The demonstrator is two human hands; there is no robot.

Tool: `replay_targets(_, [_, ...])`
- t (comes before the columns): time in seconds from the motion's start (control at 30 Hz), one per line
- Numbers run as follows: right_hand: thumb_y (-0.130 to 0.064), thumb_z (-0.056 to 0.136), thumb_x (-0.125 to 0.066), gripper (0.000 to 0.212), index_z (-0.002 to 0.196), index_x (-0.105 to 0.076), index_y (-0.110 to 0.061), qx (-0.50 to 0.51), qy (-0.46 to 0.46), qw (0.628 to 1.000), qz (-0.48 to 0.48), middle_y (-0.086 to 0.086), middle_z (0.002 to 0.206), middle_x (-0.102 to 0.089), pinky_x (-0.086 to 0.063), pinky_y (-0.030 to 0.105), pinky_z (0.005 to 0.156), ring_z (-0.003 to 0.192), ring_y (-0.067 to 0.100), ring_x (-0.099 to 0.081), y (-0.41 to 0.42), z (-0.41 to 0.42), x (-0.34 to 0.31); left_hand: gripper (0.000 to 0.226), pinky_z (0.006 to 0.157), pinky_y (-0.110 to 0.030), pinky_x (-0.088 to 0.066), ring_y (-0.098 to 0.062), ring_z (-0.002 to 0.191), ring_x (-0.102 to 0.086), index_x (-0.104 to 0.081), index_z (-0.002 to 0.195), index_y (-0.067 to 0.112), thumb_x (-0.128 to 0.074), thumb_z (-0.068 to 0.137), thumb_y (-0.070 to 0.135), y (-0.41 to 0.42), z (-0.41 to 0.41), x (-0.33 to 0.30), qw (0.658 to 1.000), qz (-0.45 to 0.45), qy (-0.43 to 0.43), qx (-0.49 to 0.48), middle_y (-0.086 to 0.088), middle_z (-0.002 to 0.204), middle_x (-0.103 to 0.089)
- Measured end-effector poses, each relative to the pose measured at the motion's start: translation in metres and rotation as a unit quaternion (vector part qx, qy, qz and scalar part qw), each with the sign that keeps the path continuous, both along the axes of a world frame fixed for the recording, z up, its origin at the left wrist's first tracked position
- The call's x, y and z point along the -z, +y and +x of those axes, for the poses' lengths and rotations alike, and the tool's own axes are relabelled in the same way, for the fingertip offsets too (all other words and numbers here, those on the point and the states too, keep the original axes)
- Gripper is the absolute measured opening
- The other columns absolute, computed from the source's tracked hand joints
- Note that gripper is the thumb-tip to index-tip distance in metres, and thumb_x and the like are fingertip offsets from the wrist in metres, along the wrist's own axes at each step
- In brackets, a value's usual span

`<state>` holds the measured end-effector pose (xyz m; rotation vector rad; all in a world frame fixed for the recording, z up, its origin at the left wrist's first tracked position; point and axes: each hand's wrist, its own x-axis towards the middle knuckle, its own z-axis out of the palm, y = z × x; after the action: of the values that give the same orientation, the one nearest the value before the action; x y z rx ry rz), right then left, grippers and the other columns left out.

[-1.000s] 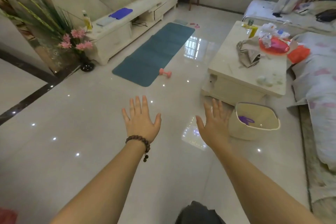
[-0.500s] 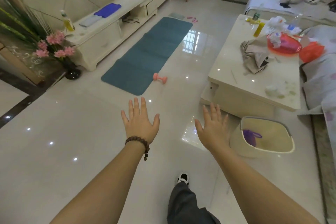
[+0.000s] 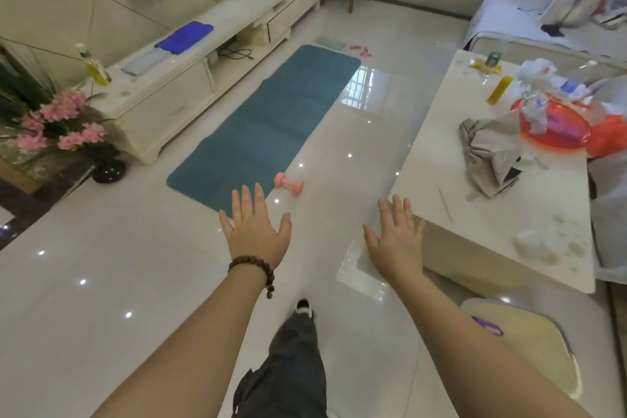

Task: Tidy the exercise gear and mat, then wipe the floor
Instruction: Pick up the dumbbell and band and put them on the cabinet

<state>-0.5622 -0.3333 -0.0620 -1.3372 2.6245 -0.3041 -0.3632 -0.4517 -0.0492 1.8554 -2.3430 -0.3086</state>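
A teal exercise mat (image 3: 271, 119) lies flat on the glossy white floor, stretching away from me. A small pink dumbbell (image 3: 288, 183) rests on the floor at the mat's near right corner. Small pink gear (image 3: 360, 49) and a grey pad (image 3: 329, 43) lie beyond the mat's far end. My left hand (image 3: 257, 227), with a bead bracelet on the wrist, is held out with fingers spread and empty, just short of the mat's near edge. My right hand (image 3: 397, 237) is spread and empty too, beside the coffee table's corner.
A white coffee table (image 3: 475, 180) with a crumpled grey cloth (image 3: 488, 156), bottles and red bags stands at right. A cream basket (image 3: 529, 349) sits below it. A TV cabinet (image 3: 190, 78) runs along the left, with a flower vase (image 3: 108, 170) near its end. My leg (image 3: 288, 356) steps forward.
I have walked forward: the mat, dumbbell and table are closer and the basket has dropped to the lower right. Both hands stay spread and empty.
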Motion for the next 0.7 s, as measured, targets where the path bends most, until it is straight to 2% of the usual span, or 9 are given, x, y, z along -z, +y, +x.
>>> replay_targets(0.13, [-0.047,0.099,-0.029,0.062,0.153,-0.010,-0.023,-0.004,-0.001,1.000,0.016,0.004,0.161,0.002,0.008,0.049,0.117,0.147,0.020,0.012,-0.080,-0.051,0.010,0.075,0.119,-0.053,-0.003,-0.024,0.149,0.002,-0.007,0.154,0.018,-0.035,0.094,0.055,-0.082,-0.049,0.016,1.000,-0.007,0.006,0.000,-0.006,0.161,-0.008])
replay_targets(0.27, [-0.049,0.099,-0.025,0.062,0.152,-0.006,-0.025,-0.012,0.009,0.999,0.031,0.003,0.161,0.007,0.008,0.049,0.117,0.146,0.020,0.015,-0.189,-0.106,0.018,0.081,0.117,-0.050,0.002,-0.021,0.149,0.005,-0.005,0.154,0.018,-0.029,0.092,0.064,-0.187,-0.103,0.033,1.000,0.004,0.023,-0.009,-0.004,0.162,-0.005])
replay_targets(0.4, [-0.048,0.099,-0.026,0.061,0.153,-0.008,-0.024,-0.030,0.010,0.999,0.040,0.003,0.161,0.005,0.006,0.050,0.118,0.146,0.020,0.015,-0.304,-0.157,0.015,0.077,0.119,-0.050,0.001,-0.020,0.149,0.007,-0.003,0.154,0.018,-0.035,0.095,0.055,-0.293,-0.151,0.032,0.999,0.032,0.026,-0.023,-0.005,0.162,-0.003])
replay_targets(0.7, [-0.048,0.100,-0.024,0.061,0.153,-0.007,-0.024,-0.065,0.022,0.996,0.057,0.003,0.161,0.004,0.010,0.048,0.117,0.146,0.021,0.015,-0.507,-0.234,-0.006,0.077,0.118,-0.051,-0.001,-0.022,0.149,0.004,-0.006,0.154,0.017,-0.036,0.094,0.054,-0.478,-0.215,0.015,0.996,0.035,0.035,-0.078,-0.007,0.162,-0.006])
